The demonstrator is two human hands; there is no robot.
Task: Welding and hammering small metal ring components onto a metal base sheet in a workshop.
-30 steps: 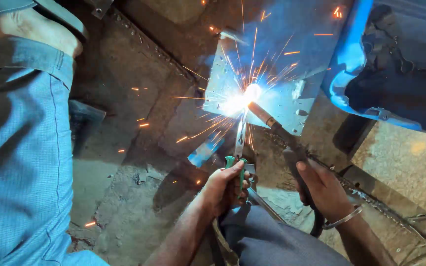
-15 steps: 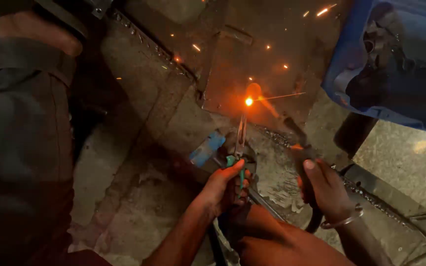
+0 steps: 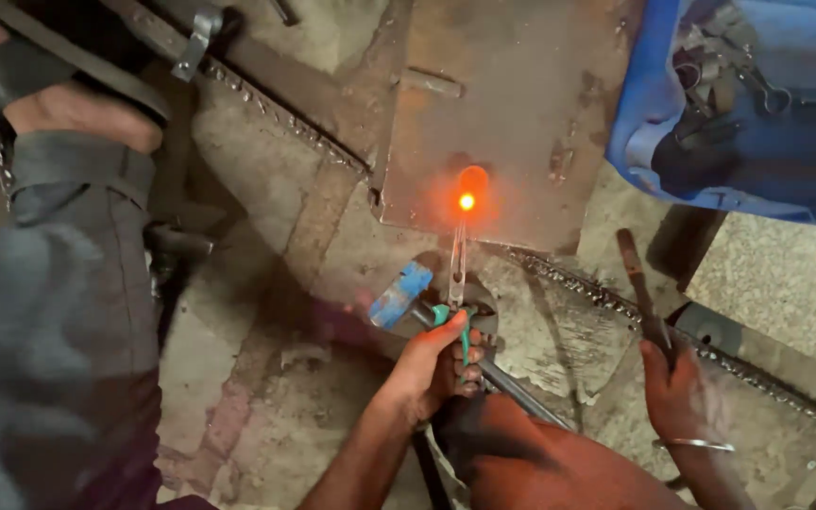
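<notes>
Now I am gripping green-handled pliers (image 3: 457, 283) in my closed left hand (image 3: 432, 364), pressing their tip onto the glowing spot (image 3: 467, 201) near the steel plate's (image 3: 521, 104) six o'clock edge. At three o'clock, my right hand (image 3: 677, 392) is clasping the welding holder (image 3: 642, 293), lifted clear over open floor.

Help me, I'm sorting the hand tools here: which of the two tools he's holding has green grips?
The pliers in the left hand, reaching up to the glowing spot on the steel plate. The welding holder in the right hand is dark, without green.
</notes>
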